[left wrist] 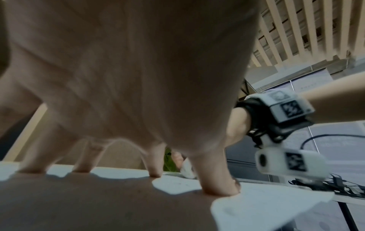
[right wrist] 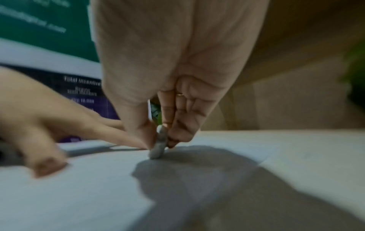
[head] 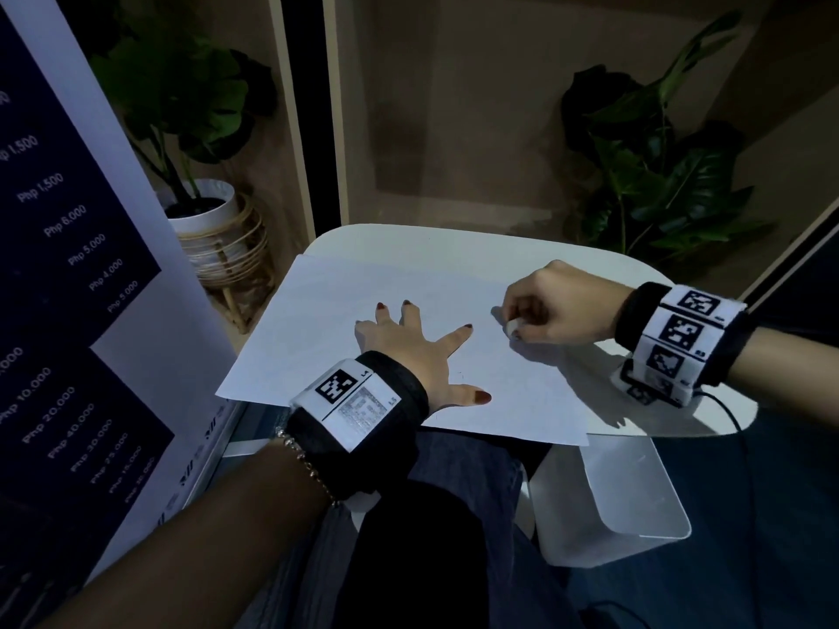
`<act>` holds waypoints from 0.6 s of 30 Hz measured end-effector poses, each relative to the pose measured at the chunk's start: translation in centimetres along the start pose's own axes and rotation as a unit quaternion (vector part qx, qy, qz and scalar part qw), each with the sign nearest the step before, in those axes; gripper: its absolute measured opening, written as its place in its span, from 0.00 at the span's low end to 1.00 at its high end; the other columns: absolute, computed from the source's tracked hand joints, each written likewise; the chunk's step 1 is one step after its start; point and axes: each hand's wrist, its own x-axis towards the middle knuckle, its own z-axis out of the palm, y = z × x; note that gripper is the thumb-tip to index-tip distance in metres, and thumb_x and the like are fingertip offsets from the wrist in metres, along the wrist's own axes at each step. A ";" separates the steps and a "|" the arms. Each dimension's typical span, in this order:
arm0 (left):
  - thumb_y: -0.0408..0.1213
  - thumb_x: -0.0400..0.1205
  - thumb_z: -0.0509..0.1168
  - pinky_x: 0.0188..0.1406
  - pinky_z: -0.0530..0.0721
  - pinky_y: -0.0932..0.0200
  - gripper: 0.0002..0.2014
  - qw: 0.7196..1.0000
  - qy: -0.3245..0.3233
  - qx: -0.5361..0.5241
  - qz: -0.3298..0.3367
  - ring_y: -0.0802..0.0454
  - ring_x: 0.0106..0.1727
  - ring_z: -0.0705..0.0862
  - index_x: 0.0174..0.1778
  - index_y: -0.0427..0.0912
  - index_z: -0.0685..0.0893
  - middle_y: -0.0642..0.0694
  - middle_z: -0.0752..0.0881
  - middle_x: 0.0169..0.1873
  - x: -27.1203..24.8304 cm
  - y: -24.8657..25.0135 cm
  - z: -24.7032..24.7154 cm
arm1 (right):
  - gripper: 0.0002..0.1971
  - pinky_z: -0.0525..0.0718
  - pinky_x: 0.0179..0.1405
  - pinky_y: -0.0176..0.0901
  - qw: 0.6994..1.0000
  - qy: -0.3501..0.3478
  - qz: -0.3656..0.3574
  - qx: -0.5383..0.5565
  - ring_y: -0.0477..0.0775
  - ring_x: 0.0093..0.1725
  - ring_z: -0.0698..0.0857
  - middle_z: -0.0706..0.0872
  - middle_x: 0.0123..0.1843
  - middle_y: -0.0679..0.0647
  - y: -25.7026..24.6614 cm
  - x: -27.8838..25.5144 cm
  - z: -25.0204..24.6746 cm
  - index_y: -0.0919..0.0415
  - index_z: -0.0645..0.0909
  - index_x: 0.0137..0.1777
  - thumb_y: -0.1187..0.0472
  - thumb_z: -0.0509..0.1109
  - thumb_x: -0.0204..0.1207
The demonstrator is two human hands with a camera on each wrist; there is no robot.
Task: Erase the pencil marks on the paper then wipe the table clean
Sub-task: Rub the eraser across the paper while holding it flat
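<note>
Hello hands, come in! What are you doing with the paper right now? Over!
Left hand spread flat, pinning the paper. Right hand pinching the eraser, tip on the sheet. Nothing blocking. Over.

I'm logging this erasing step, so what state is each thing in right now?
paper: flat on the table, near edge overhanging it.
eraser: pinched upright, tip on the paper.
left hand: fingers spread, pressing the paper.
right hand: curled round the eraser.
table: bearing the paper.

The paper [head: 363, 311] lies on the table [head: 454, 240]. Left hand [head: 408, 351] rests mid-sheet — right hand [head: 554, 306] and eraser [head: 513, 328] to its right.
</note>
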 end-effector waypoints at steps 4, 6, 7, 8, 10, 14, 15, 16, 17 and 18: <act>0.80 0.73 0.46 0.78 0.56 0.32 0.44 1.000 -0.005 -0.008 -0.003 0.26 0.84 0.44 0.82 0.71 0.36 0.35 0.40 0.85 0.1 -0.1 0.0 | 0.04 0.73 0.37 0.26 0.999 -0.001 -0.042 0.013 0.44 0.35 0.81 0.87 0.38 0.46 -1.7 -0.2 0.6 0.55 0.87 0.48 0.59 0.73 0.74; 0.80 0.73 0.45 0.78 0.55 0.31 0.44 1.000 -0.010 -0.010 -0.002 0.26 0.84 0.44 0.82 0.71 0.35 0.35 0.39 0.85 -0.1 -0.2 0.0 | 0.04 0.72 0.37 0.22 0.998 -0.006 -0.058 0.022 0.42 0.35 0.81 0.88 0.38 0.45 -1.7 -0.2 0.6 0.54 0.87 0.48 0.59 0.74 0.74; 0.80 0.73 0.46 0.78 0.55 0.31 0.44 1.000 -0.012 -0.009 0.000 0.26 0.84 0.44 0.82 0.71 0.36 0.35 0.40 0.85 -0.2 -0.2 -0.1 | 0.04 0.71 0.36 0.21 0.999 0.001 -0.046 0.015 0.44 0.34 0.81 0.88 0.37 0.46 -1.1 0.0 0.4 0.55 0.88 0.48 0.59 0.74 0.74; 0.80 0.73 0.46 0.78 0.55 0.31 0.44 1.000 -0.015 -0.007 0.002 0.26 0.84 0.44 0.82 0.71 0.36 0.35 0.40 0.85 -0.2 -0.2 -0.2 | 0.04 0.70 0.35 0.21 1.000 0.016 -0.025 0.003 0.46 0.35 0.82 0.87 0.35 0.47 -0.4 0.1 0.0 0.56 0.88 0.47 0.60 0.74 0.74; 0.80 0.73 0.47 0.78 0.52 0.28 0.44 1.000 -0.020 -0.005 0.004 0.25 0.84 0.46 0.83 0.70 0.38 0.34 0.41 0.85 -0.4 -0.2 -0.4 | 0.04 0.69 0.32 0.22 0.999 0.045 0.015 -0.010 0.47 0.34 0.82 0.85 0.31 0.45 1.2 0.2 -0.6 0.58 0.88 0.46 0.60 0.74 0.74; 0.74 0.77 0.55 0.77 0.44 0.23 0.45 0.997 -0.015 -0.023 0.069 0.31 0.85 0.43 0.86 0.59 0.48 0.45 0.42 0.87 -0.3 -0.3 -1.2 | 0.03 0.72 0.32 0.24 0.998 0.058 0.003 0.032 0.41 0.32 0.81 0.83 0.29 0.42 1.0 -0.6 -1.0 0.56 0.87 0.46 0.60 0.75 0.74; 0.71 0.78 0.57 0.77 0.44 0.23 0.45 0.994 -0.004 -0.031 0.100 0.37 0.86 0.43 0.87 0.53 0.51 0.49 0.43 0.87 -0.2 -0.2 -1.4 | 0.03 0.73 0.33 0.25 0.997 0.046 -0.011 0.056 0.41 0.33 0.82 0.84 0.30 0.42 0.5 -0.9 -0.9 0.55 0.87 0.46 0.60 0.75 0.73; 0.69 0.80 0.57 0.78 0.45 0.24 0.43 0.991 0.012 -0.039 0.127 0.42 0.87 0.44 0.86 0.49 0.54 0.51 0.46 0.87 -0.1 0.0 -1.5 | 0.04 0.74 0.34 0.26 0.996 0.033 -0.028 0.076 0.40 0.34 0.82 0.85 0.32 0.42 0.0 -1.1 -0.6 0.53 0.87 0.47 0.60 0.75 0.73; 0.67 0.82 0.57 0.80 0.48 0.27 0.41 0.988 0.034 -0.054 0.144 0.45 0.87 0.49 0.86 0.46 0.57 0.51 0.51 0.87 0.0 0.2 -1.4 | 0.04 0.75 0.36 0.26 0.995 0.020 -0.042 0.087 0.40 0.35 0.82 0.86 0.33 0.42 -0.5 -1.2 -0.1 0.52 0.87 0.48 0.59 0.75 0.74; 0.65 0.83 0.56 0.80 0.53 0.31 0.39 0.984 0.056 -0.072 0.153 0.47 0.85 0.56 0.85 0.47 0.59 0.51 0.56 0.86 0.0 0.5 -1.2 | 0.04 0.75 0.37 0.26 0.994 0.007 -0.052 0.093 0.40 0.36 0.82 0.85 0.34 0.41 -0.9 -1.2 0.4 0.51 0.87 0.48 0.58 0.75 0.74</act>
